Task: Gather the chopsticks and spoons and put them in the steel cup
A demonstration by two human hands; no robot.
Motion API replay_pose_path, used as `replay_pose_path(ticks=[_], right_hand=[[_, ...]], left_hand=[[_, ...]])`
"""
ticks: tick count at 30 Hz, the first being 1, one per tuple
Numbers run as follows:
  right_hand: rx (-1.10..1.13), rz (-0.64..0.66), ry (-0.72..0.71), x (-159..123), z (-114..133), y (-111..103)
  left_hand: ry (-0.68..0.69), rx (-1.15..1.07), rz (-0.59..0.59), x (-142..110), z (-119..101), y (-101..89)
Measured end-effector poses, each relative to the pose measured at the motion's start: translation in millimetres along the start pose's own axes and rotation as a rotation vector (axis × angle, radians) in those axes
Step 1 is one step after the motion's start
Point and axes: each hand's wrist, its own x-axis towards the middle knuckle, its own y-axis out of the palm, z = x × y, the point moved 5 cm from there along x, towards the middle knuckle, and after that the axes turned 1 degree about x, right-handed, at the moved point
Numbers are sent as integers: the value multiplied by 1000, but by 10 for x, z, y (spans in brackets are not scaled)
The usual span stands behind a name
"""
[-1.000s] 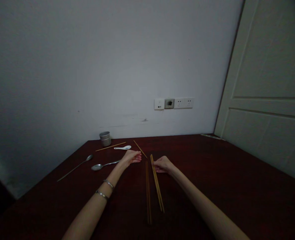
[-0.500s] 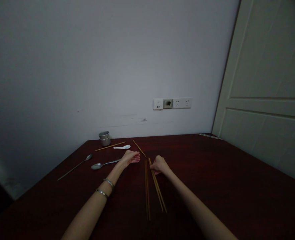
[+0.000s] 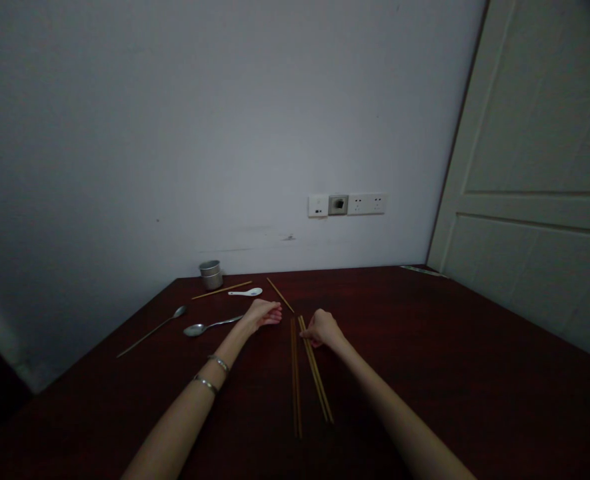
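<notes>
My right hand (image 3: 321, 328) is closed at the far end of a pair of light wooden chopsticks (image 3: 319, 383), thumb and fingers pinching them. The pair lies slanted, its near ends slightly apart. Just left of it, two darker reddish-brown chopsticks (image 3: 296, 380) lie nearly parallel on the table. My left hand (image 3: 265, 312) rests with curled fingers beside their far ends, and nothing shows in it. Behind it, a single light chopstick (image 3: 280, 295) lies at a slant. A metal spoon (image 3: 197, 329) reaches with its handle toward my left wrist.
On the left of the dark red table (image 3: 425, 347) lie a long-handled spoon (image 3: 155, 329), a white spoon (image 3: 247, 292) and another light chopstick (image 3: 222, 290). A metal cup (image 3: 211, 274) stands near the wall, which has sockets (image 3: 367, 204). A pale door (image 3: 535, 220) borders the right.
My right hand has shifted slightly left and nearer along the light chopsticks, and their near ends have swung a little right. My left hand has stayed put.
</notes>
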Motion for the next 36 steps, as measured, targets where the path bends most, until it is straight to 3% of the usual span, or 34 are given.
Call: replay_pose_path(ticks=[27, 32, 36], right_hand=[[192, 116, 5, -76, 14, 93], [187, 143, -31, -50, 25, 55], [175, 85, -61, 56, 84, -81]], left_hand=[[10, -6, 15, -22, 44, 10], [24, -6, 7, -37, 50, 17], [73, 43, -23, -54, -72, 9]])
